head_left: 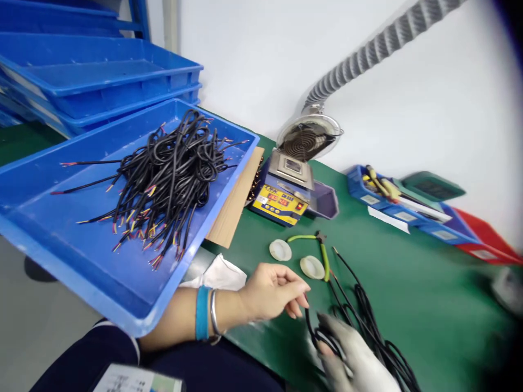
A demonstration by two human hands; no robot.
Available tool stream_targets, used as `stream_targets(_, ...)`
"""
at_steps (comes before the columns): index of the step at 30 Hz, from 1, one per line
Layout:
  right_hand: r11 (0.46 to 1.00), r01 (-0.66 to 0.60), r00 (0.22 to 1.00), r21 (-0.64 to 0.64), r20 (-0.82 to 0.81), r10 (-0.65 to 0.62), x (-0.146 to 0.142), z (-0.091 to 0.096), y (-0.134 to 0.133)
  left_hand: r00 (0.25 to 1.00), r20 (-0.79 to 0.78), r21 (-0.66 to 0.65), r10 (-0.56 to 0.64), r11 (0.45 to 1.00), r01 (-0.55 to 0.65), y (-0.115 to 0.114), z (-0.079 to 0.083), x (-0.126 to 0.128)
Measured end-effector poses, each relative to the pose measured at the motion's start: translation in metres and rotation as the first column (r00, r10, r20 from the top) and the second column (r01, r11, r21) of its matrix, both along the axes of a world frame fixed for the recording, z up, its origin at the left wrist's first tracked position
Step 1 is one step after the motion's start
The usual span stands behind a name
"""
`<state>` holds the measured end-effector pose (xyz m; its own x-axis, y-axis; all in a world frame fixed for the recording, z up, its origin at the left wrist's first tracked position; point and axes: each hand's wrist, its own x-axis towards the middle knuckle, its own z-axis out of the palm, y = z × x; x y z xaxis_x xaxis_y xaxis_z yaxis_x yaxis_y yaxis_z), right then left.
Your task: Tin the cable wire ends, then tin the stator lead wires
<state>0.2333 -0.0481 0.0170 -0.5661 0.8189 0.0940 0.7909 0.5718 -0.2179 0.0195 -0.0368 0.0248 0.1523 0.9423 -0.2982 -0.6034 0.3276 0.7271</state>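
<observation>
My left hand, bare and with a blue band and a silver bangle at the wrist, pinches one end of a black cable. The tip of that end is hidden by my fingers. In a pale glove, slightly blurred, my right hand is closed around the coiled part of the same cable. More black cables lie on the green table just beyond it, some with stripped coloured ends. Green-handled cutters and two small round white dishes, the nearer dish among them, stand ahead of my hands.
A blue tray heaped with black cables juts over the table edge at left. Behind it are stacked blue trays. A solder pot with digital readout sits under an extraction hose. Tool bins line the wall.
</observation>
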Motion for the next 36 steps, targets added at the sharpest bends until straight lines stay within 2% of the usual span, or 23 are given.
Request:
stream_targets(2,0.991,0.012,0.999,0.131,-0.033,-0.008,-0.02,0.003,-0.009,1.0,-0.016,0.005,-0.024,1.0,0.025,-0.001,0.004,-0.001)
stream_targets(3,0.988,0.034,0.998,0.153,-0.05,-0.027,-0.032,0.003,-0.013,0.999,-0.028,0.009,-0.039,0.999,0.039,-0.001,0.006,-0.002)
stream_targets(7,0.985,0.162,0.98,-0.064,-0.108,-0.169,-0.061,0.001,-0.016,0.992,-0.074,0.043,-0.101,0.994,0.104,0.001,0.003,-0.002)
stream_targets(8,0.971,0.203,0.966,-0.125,-0.135,-0.22,-0.062,0.001,-0.014,0.992,-0.101,0.056,-0.072,0.995,0.078,0.002,0.001,-0.002)
stream_targets(11,0.904,0.32,0.904,-0.282,-0.194,-0.381,-0.056,0.006,-0.009,0.99,-0.061,0.042,0.129,0.991,-0.127,0.006,-0.004,-0.001)
stream_targets(13,0.869,0.342,0.88,-0.357,-0.202,-0.43,-0.051,0.012,-0.007,0.988,-0.075,0.037,0.135,0.99,-0.133,0.006,-0.006,0.0)
stream_targets(16,0.861,0.289,0.895,-0.418,-0.202,-0.398,-0.047,0.019,-0.005,0.978,-0.199,0.06,-0.06,0.996,0.073,0.004,-0.009,0.003)
stream_targets(18,0.859,0.249,0.911,-0.447,-0.194,-0.365,-0.046,0.02,-0.004,0.954,-0.267,0.061,-0.138,0.985,0.159,0.002,-0.012,0.006)
stream_targets(22,0.853,0.22,0.925,-0.473,-0.177,-0.337,-0.046,0.022,-0.001,0.949,-0.299,0.063,-0.097,0.991,0.121,0.003,-0.016,0.008)
stream_targets(31,0.875,0.224,0.916,-0.429,-0.214,-0.34,-0.05,0.022,0.0,0.975,-0.218,0.011,-0.053,0.998,0.056,0.005,-0.01,0.008)
stream_targets(36,0.854,0.302,0.888,-0.424,-0.2,-0.413,-0.061,0.023,-0.002,0.974,-0.225,0.037,0.028,0.999,-0.02,0.006,-0.01,0.01)
